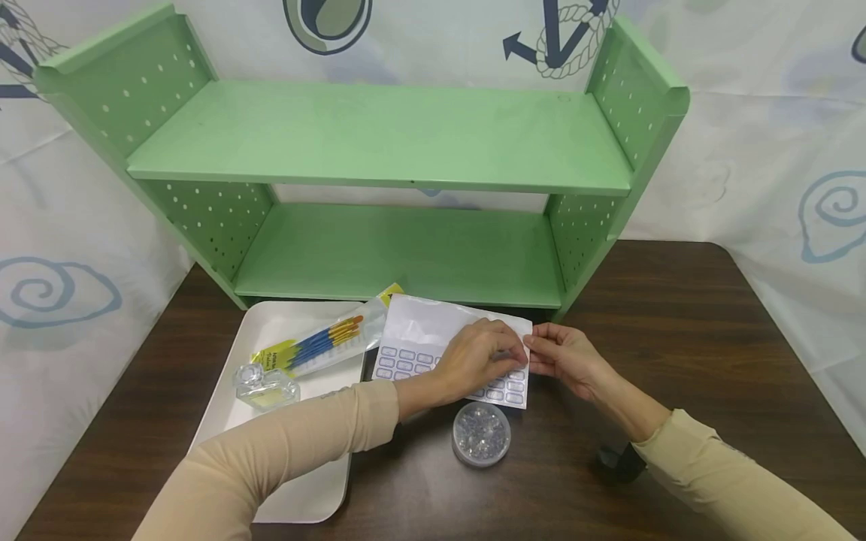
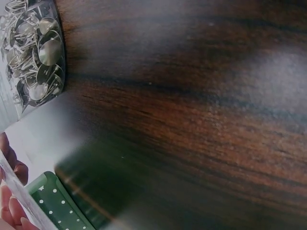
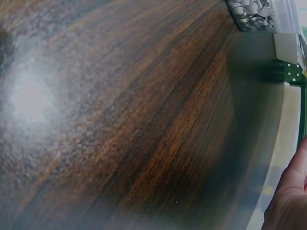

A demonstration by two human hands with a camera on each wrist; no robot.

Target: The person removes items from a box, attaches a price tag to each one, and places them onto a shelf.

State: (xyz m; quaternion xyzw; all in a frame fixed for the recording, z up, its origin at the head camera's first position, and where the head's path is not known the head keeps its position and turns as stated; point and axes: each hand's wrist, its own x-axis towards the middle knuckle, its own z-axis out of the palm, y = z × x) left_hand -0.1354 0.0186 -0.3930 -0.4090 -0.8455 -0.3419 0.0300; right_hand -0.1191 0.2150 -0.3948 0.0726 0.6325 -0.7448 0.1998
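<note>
A white sheet of small blue-bordered labels is held up at the table's back, in front of a green shelf. My right hand pinches its right edge between thumb and fingers. Reaching across the sheet, my left hand has its fingers bent, with thumb and index fingertips pinching near that same edge. What lies right under those fingertips is hidden. Just nearer than the sheet stands a round clear tub of metal thumbtacks; the left wrist view shows the thumbtacks close up.
The green metal shelf stands across the back. On the left, a white tray carries a pack of paintbrushes and a glass bottle, partly behind my left sleeve. A small black object lies beside my right forearm.
</note>
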